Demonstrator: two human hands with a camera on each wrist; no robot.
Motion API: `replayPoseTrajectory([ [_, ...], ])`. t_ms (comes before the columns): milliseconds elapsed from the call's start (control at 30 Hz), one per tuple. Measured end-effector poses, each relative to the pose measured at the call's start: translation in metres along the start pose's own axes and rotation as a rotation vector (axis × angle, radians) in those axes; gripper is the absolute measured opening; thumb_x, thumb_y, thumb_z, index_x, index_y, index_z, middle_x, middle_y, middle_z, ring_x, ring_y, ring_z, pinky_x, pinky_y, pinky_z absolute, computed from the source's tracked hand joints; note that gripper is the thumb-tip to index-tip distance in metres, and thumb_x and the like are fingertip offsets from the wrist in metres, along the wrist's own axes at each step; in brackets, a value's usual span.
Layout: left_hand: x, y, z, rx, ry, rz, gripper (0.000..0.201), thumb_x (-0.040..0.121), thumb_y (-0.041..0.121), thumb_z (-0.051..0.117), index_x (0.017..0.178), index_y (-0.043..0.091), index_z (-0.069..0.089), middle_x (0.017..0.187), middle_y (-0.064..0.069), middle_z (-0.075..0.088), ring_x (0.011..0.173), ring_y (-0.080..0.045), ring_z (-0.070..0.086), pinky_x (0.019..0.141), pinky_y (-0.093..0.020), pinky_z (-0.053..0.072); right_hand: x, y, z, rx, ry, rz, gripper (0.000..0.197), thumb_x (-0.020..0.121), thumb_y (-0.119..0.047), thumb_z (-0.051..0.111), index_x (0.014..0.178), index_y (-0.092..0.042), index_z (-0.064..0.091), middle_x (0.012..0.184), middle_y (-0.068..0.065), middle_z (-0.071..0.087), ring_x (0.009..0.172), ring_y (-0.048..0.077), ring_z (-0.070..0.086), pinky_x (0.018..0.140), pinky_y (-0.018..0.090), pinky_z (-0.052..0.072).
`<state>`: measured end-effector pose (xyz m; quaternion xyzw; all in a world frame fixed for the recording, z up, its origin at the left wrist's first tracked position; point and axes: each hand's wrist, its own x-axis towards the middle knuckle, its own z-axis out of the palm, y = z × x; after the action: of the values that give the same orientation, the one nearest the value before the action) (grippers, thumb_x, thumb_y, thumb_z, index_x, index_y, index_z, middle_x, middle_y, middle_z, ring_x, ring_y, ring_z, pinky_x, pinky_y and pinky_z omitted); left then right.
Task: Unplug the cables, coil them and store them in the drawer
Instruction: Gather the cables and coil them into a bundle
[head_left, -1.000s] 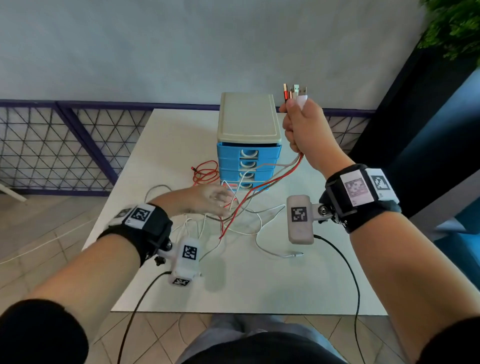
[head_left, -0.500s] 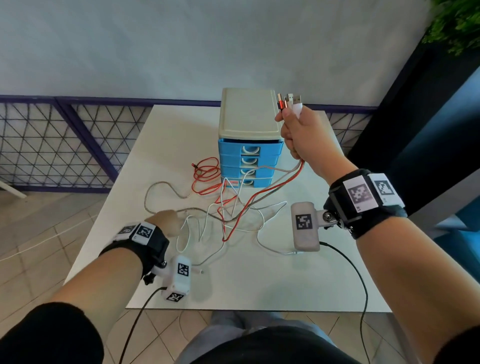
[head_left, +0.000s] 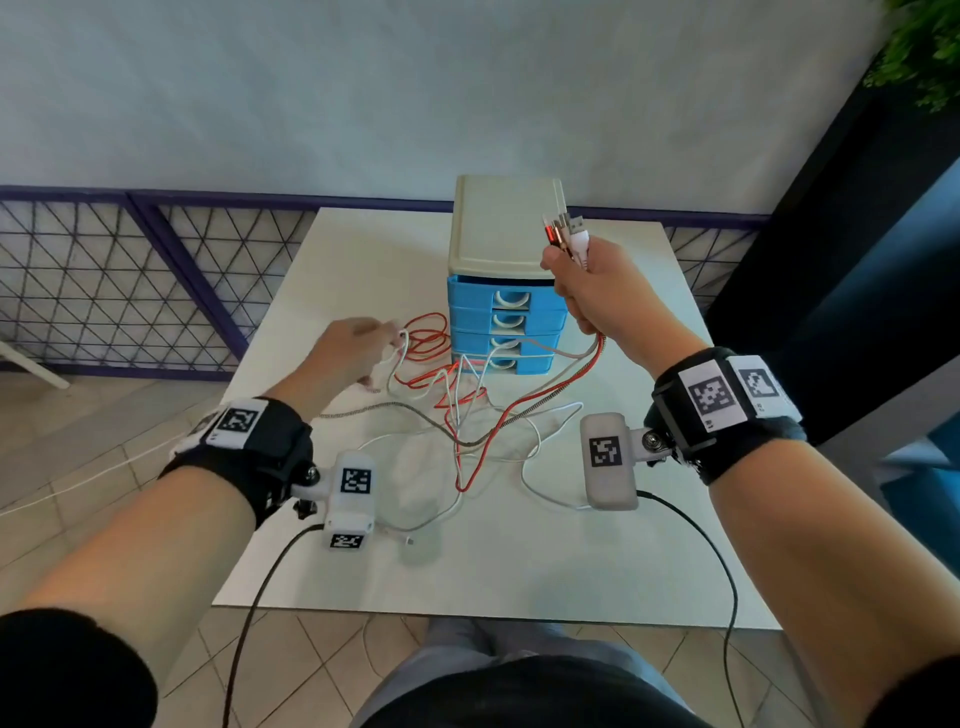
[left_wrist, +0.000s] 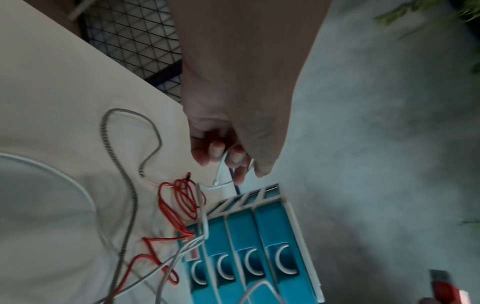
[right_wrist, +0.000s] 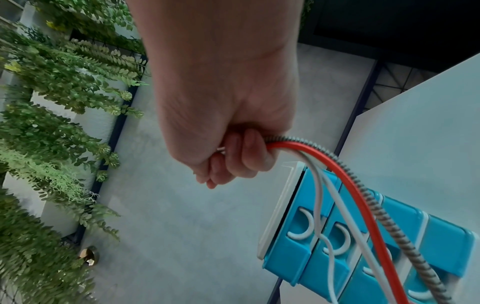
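The right hand (head_left: 597, 291) is raised in front of the blue plastic four-drawer cabinet with a beige top (head_left: 506, 306), fist clamped around a bundle of red, white and braided grey cables (head_left: 566, 239). The left hand (head_left: 353, 353) pinches a thin white cable end (left_wrist: 221, 172) above the white table (head_left: 597, 561), left of the cabinet, where the cables lie tangled.

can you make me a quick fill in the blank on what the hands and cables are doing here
1. The right hand grips a bunch of cable plugs, raised in front of the ____ unit.
2. The left hand pinches a ____ cable in its fingers.
3. The drawers are all ____.
4. The red cable lies in loose loops on the ____.

Missing words: drawer; white; closed; table
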<state>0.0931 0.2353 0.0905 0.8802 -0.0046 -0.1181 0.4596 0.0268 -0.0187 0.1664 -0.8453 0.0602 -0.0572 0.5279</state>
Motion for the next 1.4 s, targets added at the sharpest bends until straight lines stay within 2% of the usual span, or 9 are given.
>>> replayPoseTrajectory([
  [200, 0.005, -0.016, 0.001, 0.324, -0.120, 0.214, 0.020, 0.090, 0.029, 0.054, 0.088, 0.023, 0.073, 0.070, 0.001, 0.060, 0.060, -0.015, 0.049, 0.060, -0.027, 0.039, -0.001, -0.001, -0.004, 0.018, 0.045, -0.014, 0.021, 0.101, -0.030, 0.042, 0.096, -0.015, 0.056, 0.066, -0.002, 0.045, 0.049, 0.009, 0.037, 0.044, 0.023, 0.033],
  [333, 0.006, -0.032, 0.014, 0.452, -0.141, 0.250, 0.017, 0.088, 0.021, 0.061, 0.095, 0.014, 0.075, 0.105, -0.002, 0.069, 0.101, -0.019, 0.061, 0.090, -0.028, 0.042, 0.000, 0.005, -0.007, 0.149, 0.005, 0.029, 0.020, 0.101, -0.029, 0.041, 0.093, -0.015, 0.052, 0.061, -0.005, 0.040, 0.046, 0.008, 0.032, 0.042, 0.021, 0.029],
  [433, 0.006, -0.019, 0.029, 0.647, -0.075, 0.320, 0.023, 0.091, 0.022, 0.052, 0.103, 0.015, 0.070, 0.116, 0.003, 0.060, 0.114, -0.018, 0.053, 0.111, -0.048, 0.025, 0.001, 0.008, -0.002, 0.357, -0.067, 0.068, 0.022, 0.102, -0.029, 0.039, 0.086, -0.016, 0.046, 0.059, -0.005, 0.033, 0.044, 0.007, 0.026, 0.039, 0.019, 0.023],
  [500, 0.000, 0.006, 0.040, 0.559, -0.016, 0.439, 0.028, 0.096, 0.026, 0.044, 0.117, 0.017, 0.060, 0.125, -0.001, 0.054, 0.118, -0.020, 0.051, 0.110, -0.045, 0.026, 0.002, 0.008, 0.003, 0.480, -0.096, 0.093, 0.024, 0.103, -0.029, 0.038, 0.083, -0.016, 0.044, 0.057, -0.004, 0.031, 0.043, 0.007, 0.024, 0.038, 0.019, 0.020],
  [600, -0.024, 0.053, 0.055, 0.130, -0.287, 0.457, 0.035, 0.099, 0.043, 0.033, 0.119, 0.026, 0.056, 0.125, 0.005, 0.056, 0.112, -0.010, 0.052, 0.095, -0.025, 0.039, 0.005, 0.007, 0.014, 0.632, -0.102, 0.106, 0.026, 0.104, -0.027, 0.038, 0.081, -0.015, 0.044, 0.055, -0.004, 0.031, 0.042, 0.008, 0.024, 0.037, 0.019, 0.020],
  [733, -0.044, 0.080, 0.086, 0.194, -0.468, 0.586, 0.036, 0.098, 0.046, 0.033, 0.102, 0.022, 0.060, 0.105, 0.005, 0.066, 0.104, -0.010, 0.057, 0.111, -0.033, 0.024, 0.008, 0.002, 0.021, 0.711, -0.036, 0.074, 0.024, 0.104, -0.024, 0.038, 0.084, -0.012, 0.044, 0.054, -0.002, 0.041, 0.040, 0.012, 0.038, 0.038, 0.022, 0.033],
  [900, -0.046, 0.078, 0.099, 0.035, -0.426, 0.665, 0.024, 0.101, 0.026, 0.033, 0.081, 0.027, 0.045, 0.071, 0.001, 0.050, 0.064, -0.014, 0.044, 0.063, -0.027, 0.038, 0.006, 0.006, 0.012, 0.707, -0.089, -0.057, 0.022, 0.103, -0.024, 0.040, 0.096, -0.009, 0.055, 0.092, 0.007, 0.074, 0.087, 0.020, 0.071, 0.073, 0.026, 0.055],
  [1033, -0.047, 0.077, 0.094, -0.027, -0.471, 0.653, 0.025, 0.101, 0.018, 0.035, 0.092, 0.010, 0.057, 0.072, 0.000, 0.055, 0.069, -0.010, 0.048, 0.068, -0.019, 0.040, 0.003, 0.012, 0.012, 0.962, -0.173, -0.010, 0.021, 0.101, -0.019, 0.043, 0.109, -0.010, 0.060, 0.106, 0.006, 0.074, 0.099, 0.018, 0.070, 0.093, 0.035, 0.053],
  [1400, -0.042, 0.069, 0.086, -0.074, -0.523, 0.574, 0.023, 0.098, 0.020, 0.047, 0.106, 0.013, 0.067, 0.092, 0.005, 0.075, 0.095, -0.017, 0.066, 0.092, -0.029, 0.050, 0.003, 0.015, 0.018, 0.972, -0.137, 0.108, 0.017, 0.097, -0.016, 0.052, 0.104, -0.009, 0.065, 0.099, 0.004, 0.076, 0.097, 0.015, 0.071, 0.093, 0.034, 0.053],
])
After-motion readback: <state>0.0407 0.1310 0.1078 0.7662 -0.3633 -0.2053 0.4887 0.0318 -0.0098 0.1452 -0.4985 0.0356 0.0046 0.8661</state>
